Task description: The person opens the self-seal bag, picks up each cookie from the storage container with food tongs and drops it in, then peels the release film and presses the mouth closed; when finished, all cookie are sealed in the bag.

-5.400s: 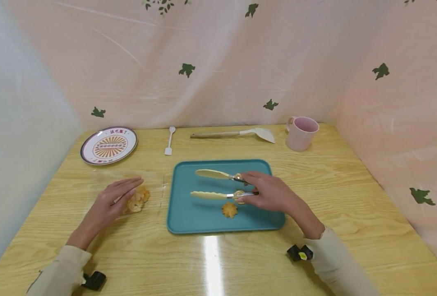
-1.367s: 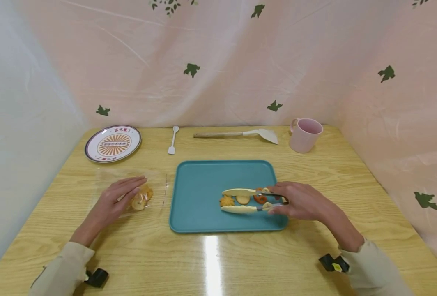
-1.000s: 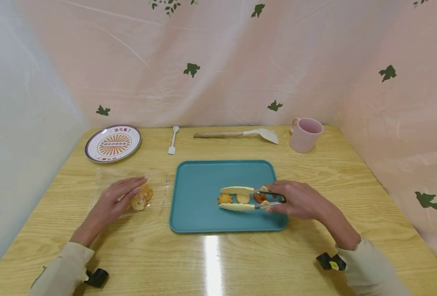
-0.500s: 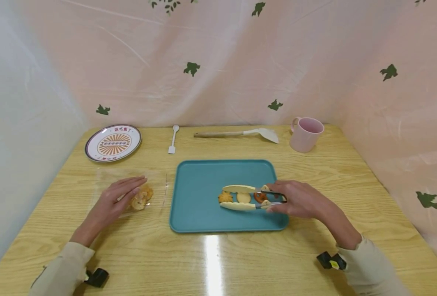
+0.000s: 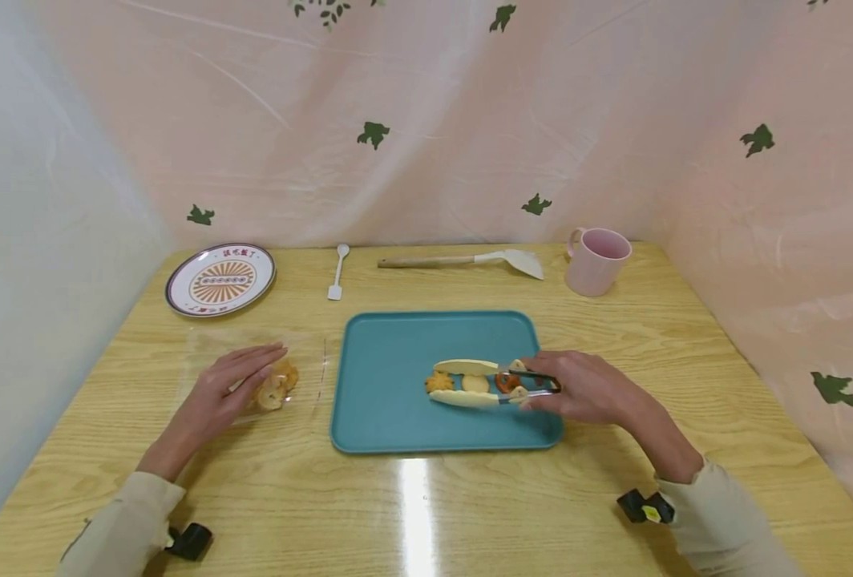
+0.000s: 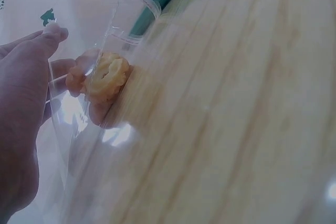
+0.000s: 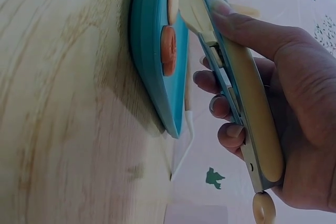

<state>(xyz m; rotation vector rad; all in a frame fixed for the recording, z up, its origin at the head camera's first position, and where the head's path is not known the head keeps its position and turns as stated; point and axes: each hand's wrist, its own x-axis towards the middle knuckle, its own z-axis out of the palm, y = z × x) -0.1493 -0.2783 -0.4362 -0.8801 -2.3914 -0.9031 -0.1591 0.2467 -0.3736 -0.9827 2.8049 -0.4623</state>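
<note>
At the far left of the worktop (image 5: 304, 505), toward its back edge, lies a plate (image 5: 220, 280) with a dark rim and an orange rayed pattern. In front of it, the left hand (image 5: 213, 391) rests on a clear bag (image 5: 309, 377); its grip is released, the fingers fairly straight and reaching over the plastic, just beside the bagged cookies (image 5: 273, 389) inside. Behind the bag's right end lies a slim white stirrer (image 5: 336, 272).

Next comes a blue-green tray (image 5: 376, 381), its left half bare. On it a row of snacks runs toward the right: a flower-shaped cookie (image 5: 438, 382), a round pale cookie (image 5: 475, 384) and a reddish ring-like biscuit (image 5: 505, 385), with another reddish piece partly hidden near the hand. Behind the tray lies a spatula (image 5: 458, 260) with a wooden handle and white head.

The tongs (image 5: 465, 397) reach in from the right, their cream jaws parted, one on each side of the row, the tips flanking the flower-shaped cookie; whether they touch it I cannot tell. The right hand (image 5: 587, 387), over the tray's right edge, grasps the tongs between thumb and curled fingers. Beyond it, toward the back, a pink mug (image 5: 596, 268) stands upright.
</note>
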